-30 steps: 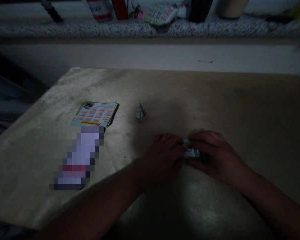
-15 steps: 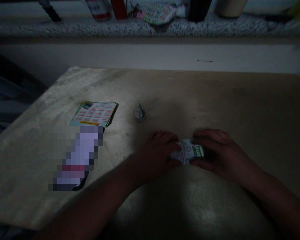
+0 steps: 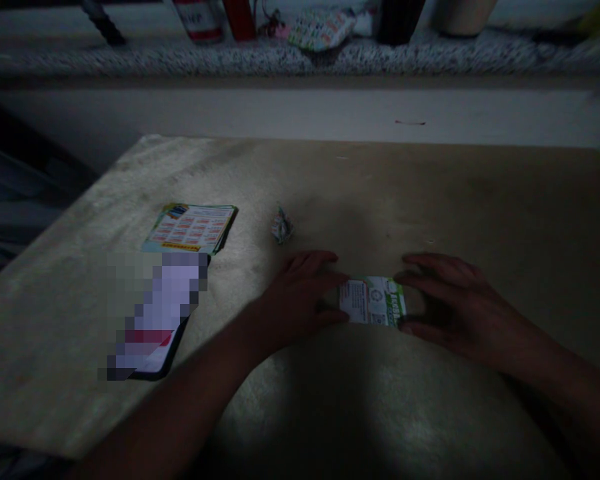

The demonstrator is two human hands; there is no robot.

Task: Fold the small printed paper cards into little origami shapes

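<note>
A small printed paper (image 3: pixel 373 301), white with a green right end, lies flat on the table between my hands. A line runs across its left part, perhaps a crease. At its left end is my left hand (image 3: pixel 305 297), thumb and index finger apart at the two corners. My right hand (image 3: pixel 450 307) is at the other end, its thumb and fingers spread round the green edge. Whether the fingertips still touch the paper is hard to tell in the dim light. Beyond my left hand stands a small folded or crumpled paper piece (image 3: pixel 282 227).
On the left lie a stack of printed cards or leaflets (image 3: pixel 195 225) and a phone (image 3: pixel 163 313), partly pixelated. The pale table (image 3: pixel 430 193) meets a white wall (image 3: pixel 280 110). Above runs a speckled stone ledge (image 3: pixel 155 60) with containers and a patterned packet (image 3: pixel 323 30).
Both my hands have drawn outward from the middle of the paper, the left to the left and the right to the right. More of the printed surface now shows.
</note>
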